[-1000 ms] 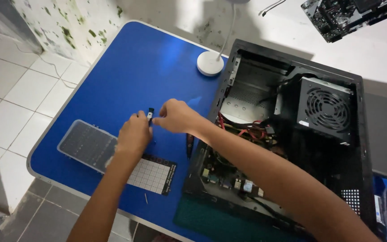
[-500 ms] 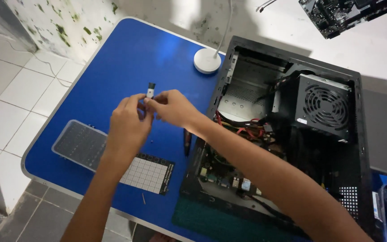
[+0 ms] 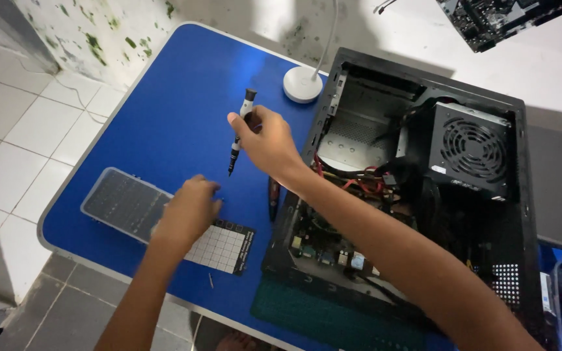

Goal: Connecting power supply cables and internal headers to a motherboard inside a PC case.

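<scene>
My right hand (image 3: 265, 140) holds a slim black and white screwdriver (image 3: 242, 130) upright over the blue table (image 3: 177, 110), tip pointing down. My left hand (image 3: 190, 208) rests low on the table, fingers bent, at the edge of a white gridded mat (image 3: 222, 250) and next to a clear plastic parts box (image 3: 121, 205). Whether it holds anything small is hidden. An open black computer case (image 3: 424, 195) lies on its side to the right, showing a fan-grilled power supply (image 3: 473, 149), red and black cables and a circuit board.
A white round lamp base (image 3: 302, 84) with a thin stalk stands at the table's far side. A dark pen-like tool (image 3: 273, 198) lies beside the case. A small bit (image 3: 211, 280) lies near the front edge. Another circuit board (image 3: 502, 19) sits on the white surface beyond.
The hands have parted. My right hand lifted the screwdriver up and away, while my left hand dropped down to the gridded mat.
</scene>
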